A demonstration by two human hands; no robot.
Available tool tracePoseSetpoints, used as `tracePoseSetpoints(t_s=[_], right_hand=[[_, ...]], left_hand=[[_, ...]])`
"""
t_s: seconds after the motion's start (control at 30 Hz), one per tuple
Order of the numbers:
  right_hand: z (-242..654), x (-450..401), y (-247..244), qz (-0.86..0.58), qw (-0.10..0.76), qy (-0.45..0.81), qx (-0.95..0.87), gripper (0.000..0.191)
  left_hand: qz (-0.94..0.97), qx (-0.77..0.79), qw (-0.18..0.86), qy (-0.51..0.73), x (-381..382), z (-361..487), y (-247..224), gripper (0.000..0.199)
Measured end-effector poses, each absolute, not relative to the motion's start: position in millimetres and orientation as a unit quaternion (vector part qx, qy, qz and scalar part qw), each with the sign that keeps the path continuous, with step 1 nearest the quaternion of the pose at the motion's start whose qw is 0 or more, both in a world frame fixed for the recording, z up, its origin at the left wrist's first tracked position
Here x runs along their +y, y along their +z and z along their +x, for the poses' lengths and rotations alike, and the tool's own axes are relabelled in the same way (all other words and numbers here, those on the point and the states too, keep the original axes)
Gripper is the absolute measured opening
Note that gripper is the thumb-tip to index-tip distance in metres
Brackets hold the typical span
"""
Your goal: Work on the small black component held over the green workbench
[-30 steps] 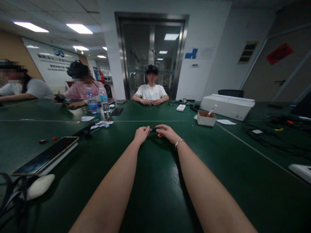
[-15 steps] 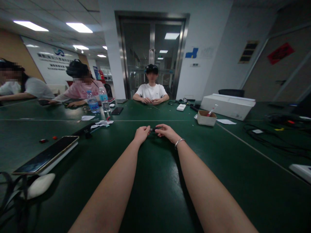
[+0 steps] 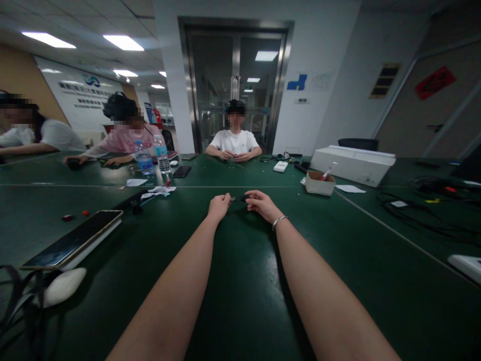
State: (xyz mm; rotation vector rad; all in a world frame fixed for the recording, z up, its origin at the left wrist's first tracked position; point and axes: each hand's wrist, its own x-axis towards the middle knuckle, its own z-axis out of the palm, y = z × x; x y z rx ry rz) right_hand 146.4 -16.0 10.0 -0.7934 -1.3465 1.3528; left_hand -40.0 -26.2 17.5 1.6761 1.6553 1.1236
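Over the green table (image 3: 240,250), my left hand (image 3: 218,207) pinches what looks like a USB stick (image 3: 233,199), its grey metal end pointing right. Most of the stick is hidden by my fingers. Opposite it, my right hand (image 3: 262,205), with a silver bangle at the wrist, holds a small black cap-like piece (image 3: 244,198) between thumb and fingertips. A narrow gap separates the two pieces.
A phone on a white box (image 3: 75,240) and a white rounded object with black straps (image 3: 63,287) lie left. Two water bottles (image 3: 145,161), a small carton (image 3: 319,185), a long white box (image 3: 353,163) and black cables (image 3: 409,215) stand farther off. Three people sit around.
The two small pieces, joined or touching before, are now apart. My right hand has shifted slightly right with the black piece; my left has moved slightly left with the stick.
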Motion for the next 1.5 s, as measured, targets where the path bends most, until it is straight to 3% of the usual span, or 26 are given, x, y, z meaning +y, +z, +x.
tracePoseSetpoints(t_s=[0.27,1.1,1.5], right_hand=[[144,-13,7,-0.353,0.469,0.559,-0.586,0.036],[143,-12,6,-0.356,0.476,0.557,-0.58,0.033],[144,-13,8,-0.378,0.486,0.569,-0.544,0.016]], left_hand=[[0.652,0.591,0.242,0.407,-23,-39,12,0.046],[0.657,0.578,0.26,0.409,-21,-39,10,0.047],[0.618,0.484,0.415,0.459,-24,-39,12,0.034]])
